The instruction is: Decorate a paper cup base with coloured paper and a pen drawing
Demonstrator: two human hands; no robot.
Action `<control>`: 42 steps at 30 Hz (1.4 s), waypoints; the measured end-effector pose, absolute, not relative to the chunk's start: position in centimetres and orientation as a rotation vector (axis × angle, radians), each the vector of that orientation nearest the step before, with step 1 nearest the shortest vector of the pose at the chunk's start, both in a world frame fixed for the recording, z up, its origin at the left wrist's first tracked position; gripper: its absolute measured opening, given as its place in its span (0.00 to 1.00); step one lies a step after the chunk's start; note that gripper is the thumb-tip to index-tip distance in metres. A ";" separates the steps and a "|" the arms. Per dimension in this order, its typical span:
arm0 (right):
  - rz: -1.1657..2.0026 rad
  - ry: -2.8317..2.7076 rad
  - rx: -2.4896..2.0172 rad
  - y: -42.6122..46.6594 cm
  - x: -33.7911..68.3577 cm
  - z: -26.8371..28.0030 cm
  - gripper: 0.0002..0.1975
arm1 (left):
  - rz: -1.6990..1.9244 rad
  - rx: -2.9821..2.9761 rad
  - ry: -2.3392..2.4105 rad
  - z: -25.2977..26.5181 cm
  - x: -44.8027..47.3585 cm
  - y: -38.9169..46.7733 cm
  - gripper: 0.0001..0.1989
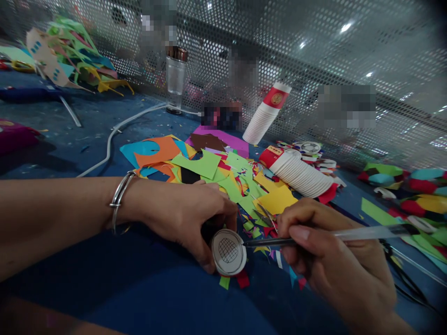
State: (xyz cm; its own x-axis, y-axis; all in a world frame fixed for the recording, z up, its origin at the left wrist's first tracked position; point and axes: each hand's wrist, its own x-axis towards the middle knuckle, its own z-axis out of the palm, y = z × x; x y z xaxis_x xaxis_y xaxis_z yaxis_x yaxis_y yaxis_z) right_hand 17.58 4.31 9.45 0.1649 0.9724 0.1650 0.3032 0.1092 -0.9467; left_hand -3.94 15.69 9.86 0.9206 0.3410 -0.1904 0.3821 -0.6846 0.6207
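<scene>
My left hand (pixel 188 214), with a silver bangle at the wrist, is closed around a small white paper cup (pixel 238 265). The round end of the cup faces me and bears a dark cross-hatched circle with a ring drawn around it. In my right hand (pixel 328 260) is a black pen (pixel 268 242) with a clear barrel, gripped between thumb and fingers. Its tip meets the right edge of the cup's round face, touching or very close to it. Scissors (pixel 264 214) lie just beyond my right fingers, partly hidden, among coloured paper scraps (pixel 223 172).
Two stacks of paper cups lie ahead: one leaning stack (pixel 261 116) against the perforated metal screen (pixel 300 60), another stack (pixel 300 172) on its side. A clear bottle (pixel 174 83) stands near a white cable (pixel 113 137). Colourful paper-covered pieces (pixel 422 195) sit at right.
</scene>
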 end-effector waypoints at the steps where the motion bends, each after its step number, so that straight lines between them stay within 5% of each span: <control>1: 0.828 -1.325 -1.371 4.4 17.8 9.4 0.07 | -0.075 2.382 0.515 9.8 -3.9 15.7 0.27; 14: 0.936 -1.236 -1.262 5.2 18.6 9.2 0.07 | -0.055 2.339 0.570 11.7 -4.4 15.5 0.37; 25: 0.951 -1.182 -1.201 5.5 18.4 9.0 0.05 | 0.208 2.159 0.501 10.4 -3.5 15.3 0.11; 42: 0.829 -1.037 -1.218 6.4 18.6 9.9 0.03 | 0.831 2.806 1.018 11.9 -5.7 18.5 0.18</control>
